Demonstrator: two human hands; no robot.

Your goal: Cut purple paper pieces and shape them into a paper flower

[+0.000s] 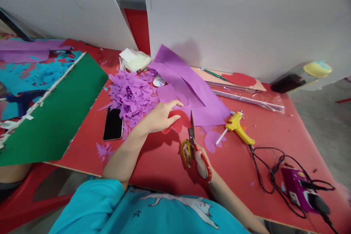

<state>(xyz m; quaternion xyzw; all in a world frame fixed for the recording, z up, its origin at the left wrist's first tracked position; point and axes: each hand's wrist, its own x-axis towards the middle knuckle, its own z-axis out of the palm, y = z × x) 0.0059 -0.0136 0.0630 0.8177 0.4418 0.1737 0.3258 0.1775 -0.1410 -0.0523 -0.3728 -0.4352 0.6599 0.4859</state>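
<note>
My left hand [166,114] pinches a red paper cutout [183,120] with curved edges, together with a piece of purple paper [186,109] behind it. In my right hand [199,159] are scissors [192,135] with one yellow and one red handle loop. Their blades point away from me and lie at the right edge of the papers. A large folded purple sheet [189,87] rests just beyond my hands. Left of my left hand is a heap of purple paper scraps [131,95]. A purple petal-like cutout [211,140] lies to the right of the scissors.
A yellow glue gun [238,127] lies at right, its black cable [271,175] looping towards a purple power strip [297,190]. A phone [113,124] sits partly under scraps. At left stands a green board [60,117]. A bottle [301,76] leans at the far right edge.
</note>
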